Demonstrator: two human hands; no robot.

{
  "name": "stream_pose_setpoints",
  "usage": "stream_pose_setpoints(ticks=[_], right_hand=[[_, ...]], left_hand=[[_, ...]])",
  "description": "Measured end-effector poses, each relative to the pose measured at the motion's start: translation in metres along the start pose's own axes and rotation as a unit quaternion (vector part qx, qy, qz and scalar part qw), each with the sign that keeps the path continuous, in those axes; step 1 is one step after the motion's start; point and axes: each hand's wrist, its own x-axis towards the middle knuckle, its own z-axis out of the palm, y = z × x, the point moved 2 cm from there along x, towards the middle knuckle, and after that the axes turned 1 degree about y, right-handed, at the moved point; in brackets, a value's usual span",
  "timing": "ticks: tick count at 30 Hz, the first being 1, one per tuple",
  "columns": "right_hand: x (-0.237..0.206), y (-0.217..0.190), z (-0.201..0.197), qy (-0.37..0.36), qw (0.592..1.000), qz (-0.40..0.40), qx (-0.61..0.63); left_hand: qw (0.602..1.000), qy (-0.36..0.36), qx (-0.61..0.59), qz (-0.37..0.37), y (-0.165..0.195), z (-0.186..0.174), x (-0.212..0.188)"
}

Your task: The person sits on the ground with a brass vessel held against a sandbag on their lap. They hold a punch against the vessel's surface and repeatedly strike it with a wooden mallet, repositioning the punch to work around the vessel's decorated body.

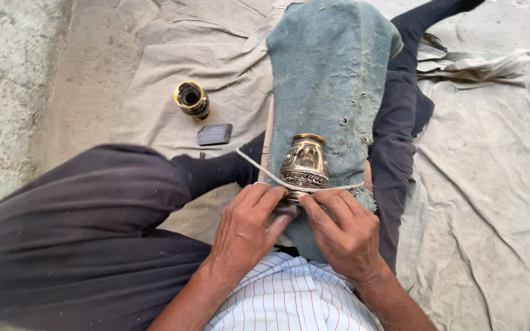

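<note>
A small brass pot [305,162] with dark engraved patterns lies on a worn blue-grey cloth [329,73] draped over my outstretched right leg. A white cord [264,172] runs across the pot's lower part and holds it against the cloth. My left hand [246,230] and my right hand [345,230] meet at the pot's base, fingers curled around it and around a small dark object between them that is mostly hidden. A second brass pot [191,99] stands upright on the beige sheet to the left.
A dark flat rectangular block [215,133] lies beside the second pot. A crumpled beige sheet [486,159] covers the concrete floor. My bent left leg [81,220] in dark trousers fills the lower left. A rough wall [7,79] rises at the left.
</note>
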Motion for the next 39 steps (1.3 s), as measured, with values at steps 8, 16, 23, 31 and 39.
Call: stream_pose_setpoints(ticks=[8, 16, 23, 31, 39], right_hand=[[-0.036, 0.018, 0.017, 0.061, 0.968, 0.199, 0.137], [-0.066, 0.039, 0.009, -0.039, 0.927, 0.292, 0.233], [-0.129, 0.048, -0.019, -0.077, 0.916, 0.392, 0.03], [-0.189, 0.069, -0.002, -0.045, 0.774, 0.552, 0.307], [-0.207, 0.091, -0.039, 0.112, 0.677, 0.519, 0.51]], left_hand=[[0.998, 0.046, -0.014, 0.046, -0.006, 0.016, -0.006], [0.997, -0.002, -0.019, 0.081, 0.004, -0.004, 0.004], [0.99, -0.1, -0.063, -0.075, -0.004, -0.039, 0.036], [0.941, -0.258, -0.135, -0.175, -0.013, -0.014, 0.133], [0.891, -0.423, -0.117, -0.118, -0.008, 0.019, 0.174]])
